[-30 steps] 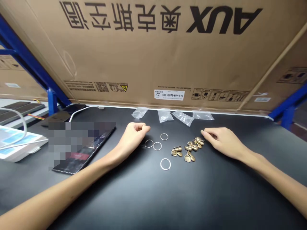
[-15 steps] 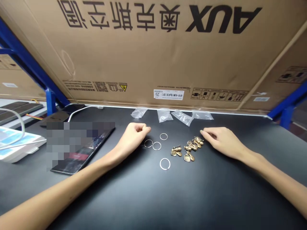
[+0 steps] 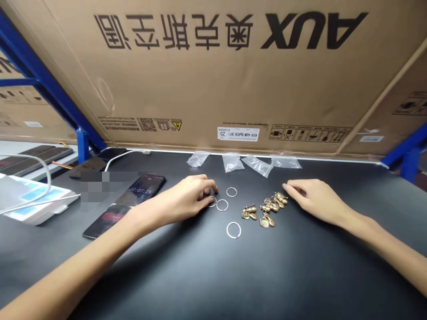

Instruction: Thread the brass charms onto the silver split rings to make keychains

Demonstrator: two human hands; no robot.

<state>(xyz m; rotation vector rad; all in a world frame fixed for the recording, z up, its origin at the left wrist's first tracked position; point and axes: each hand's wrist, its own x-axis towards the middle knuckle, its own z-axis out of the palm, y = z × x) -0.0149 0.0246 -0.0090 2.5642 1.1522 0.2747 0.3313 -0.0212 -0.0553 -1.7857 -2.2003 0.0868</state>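
Shifted rightward: left hand [image 3: 188, 199], fingers slightly parted at one metal ring [image 3: 215, 205]. Right hand [image 3: 312, 199]: loosely curled, beside bronze charms [image 3: 271, 205]. I cannot tell either grip.

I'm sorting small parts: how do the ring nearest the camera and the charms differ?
The nearest ring is silvery; the charms are dull gold. The nearest ring is a thin hoop; several charms are chunky and rounded. The nearest ring lies alone; the charms lie in clusters. Both look metallic and lie on the black tabletop.
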